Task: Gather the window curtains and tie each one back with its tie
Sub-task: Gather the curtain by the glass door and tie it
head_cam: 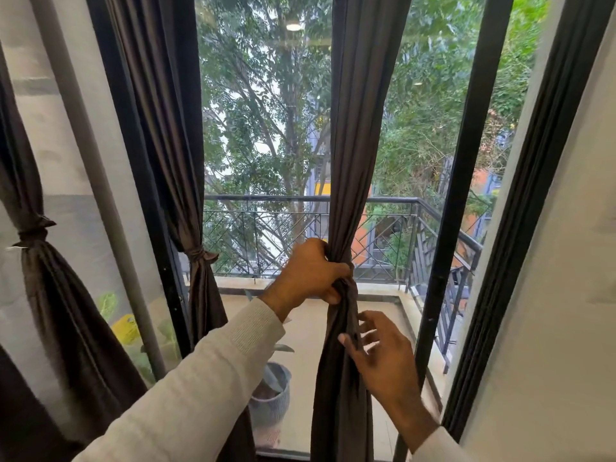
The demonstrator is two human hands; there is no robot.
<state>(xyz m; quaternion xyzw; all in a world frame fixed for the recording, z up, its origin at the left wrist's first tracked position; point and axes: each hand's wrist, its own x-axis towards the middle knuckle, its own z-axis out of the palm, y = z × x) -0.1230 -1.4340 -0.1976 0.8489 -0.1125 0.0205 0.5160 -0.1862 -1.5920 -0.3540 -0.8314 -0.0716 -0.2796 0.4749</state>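
A dark brown curtain [360, 135] hangs in the middle of the window, bunched at waist height. My left hand [310, 271] grips the gathered cloth where it narrows. Just below, my right hand [380, 355] pinches a strip of the same dark fabric [353, 325] between thumb and fingers, its other fingers spread. Two more dark curtains are knotted back with their ties: one at the far left [33, 233] and one by the left window frame [200, 255].
Black window frames [460, 195] stand left and right of the glass. Behind the glass lie a balcony with a metal railing [393, 208] and a grey plant pot [270, 391]. A white wall [566, 295] closes the right side.
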